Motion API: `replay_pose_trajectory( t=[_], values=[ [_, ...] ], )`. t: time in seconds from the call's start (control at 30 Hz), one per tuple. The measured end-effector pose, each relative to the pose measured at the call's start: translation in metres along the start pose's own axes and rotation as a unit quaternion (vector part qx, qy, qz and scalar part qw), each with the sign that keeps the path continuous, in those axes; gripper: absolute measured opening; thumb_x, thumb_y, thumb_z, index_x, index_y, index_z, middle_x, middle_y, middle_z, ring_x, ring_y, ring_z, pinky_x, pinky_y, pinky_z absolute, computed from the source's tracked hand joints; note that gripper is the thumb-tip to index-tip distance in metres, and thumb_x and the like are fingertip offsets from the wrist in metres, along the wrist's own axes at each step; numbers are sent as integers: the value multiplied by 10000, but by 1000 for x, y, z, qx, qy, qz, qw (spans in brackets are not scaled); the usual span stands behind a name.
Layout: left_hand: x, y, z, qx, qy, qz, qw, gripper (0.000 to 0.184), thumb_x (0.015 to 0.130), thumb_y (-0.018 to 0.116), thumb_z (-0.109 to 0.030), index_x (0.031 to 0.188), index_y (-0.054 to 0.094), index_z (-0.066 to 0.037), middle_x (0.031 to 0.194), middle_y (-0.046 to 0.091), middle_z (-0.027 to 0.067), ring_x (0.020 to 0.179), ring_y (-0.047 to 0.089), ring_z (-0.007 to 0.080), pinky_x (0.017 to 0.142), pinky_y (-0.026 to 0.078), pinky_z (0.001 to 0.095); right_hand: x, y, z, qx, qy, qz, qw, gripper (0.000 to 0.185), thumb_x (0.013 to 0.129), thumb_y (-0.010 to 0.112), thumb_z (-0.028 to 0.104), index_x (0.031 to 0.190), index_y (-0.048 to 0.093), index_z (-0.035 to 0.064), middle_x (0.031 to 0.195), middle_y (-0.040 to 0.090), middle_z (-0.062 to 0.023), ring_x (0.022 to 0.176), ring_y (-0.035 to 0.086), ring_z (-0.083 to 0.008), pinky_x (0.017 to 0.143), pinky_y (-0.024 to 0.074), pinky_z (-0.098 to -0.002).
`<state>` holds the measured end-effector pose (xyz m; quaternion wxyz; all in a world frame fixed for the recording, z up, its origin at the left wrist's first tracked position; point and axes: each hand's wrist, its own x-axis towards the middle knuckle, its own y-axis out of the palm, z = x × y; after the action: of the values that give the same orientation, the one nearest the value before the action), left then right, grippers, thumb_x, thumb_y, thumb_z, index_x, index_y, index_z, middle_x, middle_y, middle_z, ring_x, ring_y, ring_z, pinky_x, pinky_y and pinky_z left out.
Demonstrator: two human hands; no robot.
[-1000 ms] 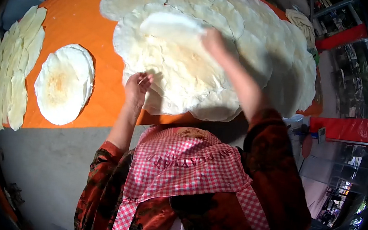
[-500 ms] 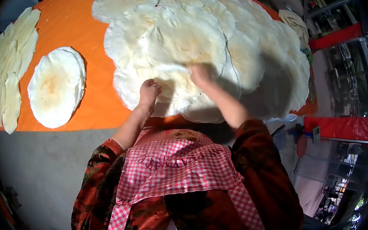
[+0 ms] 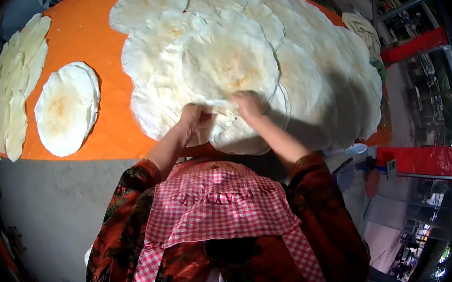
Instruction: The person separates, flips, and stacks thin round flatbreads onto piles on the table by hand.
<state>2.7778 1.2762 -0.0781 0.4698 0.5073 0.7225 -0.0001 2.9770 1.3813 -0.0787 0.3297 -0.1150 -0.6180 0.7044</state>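
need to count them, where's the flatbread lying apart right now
In the head view, the flatbread lies on the left of the orange table, between the far-left row and the wide spread.

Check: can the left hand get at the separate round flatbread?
Likely yes: between the left hand and the round flatbread lie only the flat pile and orange tabletop, though the hand seems occupied.

Bright centre, soft shadows, dark warped edges.
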Motion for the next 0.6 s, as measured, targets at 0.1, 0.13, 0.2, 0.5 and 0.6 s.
replay_pose_trajectory(
  t=[0.1,0.13,0.2,0.5,0.6],
  values=[
    [-1,2,4,-22,29,-29,999,103,823,479,18,892,545,57,726,588,149,599,609,255,537,544,342,11,-15,15,52,61,-15,997,299,717,543,14,981,648,108,1004,639,-77,937,597,-268,812,472,-390],
    [0,1,9,-40,41,-56,997,98,827,472,21,905,523,49,745,580,152,609,608,260,547,554,355,14,-28,22,73,100,25,992,306,717,542,17,995,637,101,1051,623,-80,1002,573,-270,849,456,-401],
    [-1,1,9,-49,49,-39,997,95,834,460,26,924,490,39,778,570,155,622,606,265,569,565,366,17,-31,28,65,95,75,990,334,728,545,36,1055,599,85,1156,567,-89,1125,499,-276,918,409,-432],
    [-17,23,-8,-129,53,11,990,165,886,382,-5,1027,466,10,963,566,170,786,604,289,729,565,392,4,-25,50,113,104,95,984,695,752,690,312,1336,409,62,1330,451,-193,1224,444,-321,1025,345,-458],
    [-32,34,-16,-151,72,37,985,198,880,425,-16,1071,476,4,980,558,154,817,585,261,739,535,342,37,-4,15,142,242,144,949,370,776,667,217,1095,602,41,1031,638,-163,927,620,-272,815,490,-415]
  ],
)
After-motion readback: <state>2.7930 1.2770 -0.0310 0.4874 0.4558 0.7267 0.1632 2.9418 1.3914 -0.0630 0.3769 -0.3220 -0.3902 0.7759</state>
